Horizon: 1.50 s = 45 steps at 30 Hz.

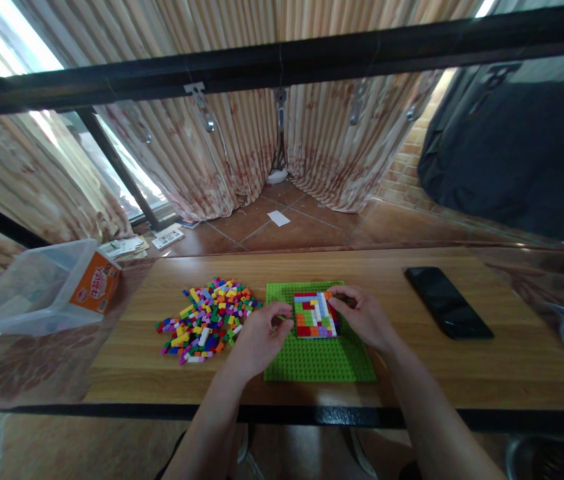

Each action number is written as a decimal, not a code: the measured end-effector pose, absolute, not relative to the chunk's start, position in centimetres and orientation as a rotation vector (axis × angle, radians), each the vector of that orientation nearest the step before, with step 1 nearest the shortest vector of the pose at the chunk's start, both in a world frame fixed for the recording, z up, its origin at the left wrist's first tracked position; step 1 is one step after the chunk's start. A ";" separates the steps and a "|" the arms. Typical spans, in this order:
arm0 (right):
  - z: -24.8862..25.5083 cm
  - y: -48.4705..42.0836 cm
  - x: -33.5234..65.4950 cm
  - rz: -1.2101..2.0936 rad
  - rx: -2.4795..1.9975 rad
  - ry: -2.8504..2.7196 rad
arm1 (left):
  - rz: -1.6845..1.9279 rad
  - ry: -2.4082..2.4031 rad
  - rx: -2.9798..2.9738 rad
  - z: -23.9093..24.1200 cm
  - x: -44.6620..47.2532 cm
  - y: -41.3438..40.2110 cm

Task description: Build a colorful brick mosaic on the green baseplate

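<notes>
In the head view, both hands worked close together over a green baseplate [319, 363] that lay flat on the wooden worktop [462, 373], right in front of the person. A small patch of bricks [315, 315] in red, white, yellow, orange, green and purple sat pressed onto the far part of the plate, directly between the two hands.

The left hand [262, 333] rested with its fingers curled, thumb and forefinger drawn near each other at the left edge of the patch. Whether they pinched a loose brick could not be told. The right hand [362, 317] lay on the plate at the other side, with its fingertips bunched against the patch's far right corner. There too, the picture did not show whether anything was gripped or only touched.

Just left of the left hand lay a loose pile of bricks [207, 317] in many colours, spread on the worktop and near the plate's left edge. Further left, well apart, stood a clear plastic box [27, 290] with an orange label. To the right of the right hand, well clear of the plate, a black phone [447, 301] lay face up. Beyond the hands, past the worktop's far edge, hung a striped curtain [242, 153] reaching a tiled floor [312, 227].
</notes>
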State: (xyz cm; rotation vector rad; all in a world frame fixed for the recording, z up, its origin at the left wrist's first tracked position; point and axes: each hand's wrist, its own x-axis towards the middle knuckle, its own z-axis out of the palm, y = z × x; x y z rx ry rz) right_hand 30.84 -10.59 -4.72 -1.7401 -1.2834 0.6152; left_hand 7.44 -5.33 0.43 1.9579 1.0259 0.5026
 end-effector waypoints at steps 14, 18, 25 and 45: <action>-3.7 -10.4 31.1 0.610 -1.735 -1.418 | 0.494 1.001 2.003 -0.1 8.2 -5.7; -3.9 -10.5 31.2 0.630 -1.713 -1.444 | 0.513 0.994 2.002 -0.5 8.3 -5.7; -4.2 -10.6 31.1 0.637 -1.708 -1.428 | 0.542 1.003 2.008 -1.5 8.5 -5.6; -1.4 -10.6 28.3 0.386 -1.961 -0.781 | 0.522 1.294 2.052 0.4 5.4 -4.9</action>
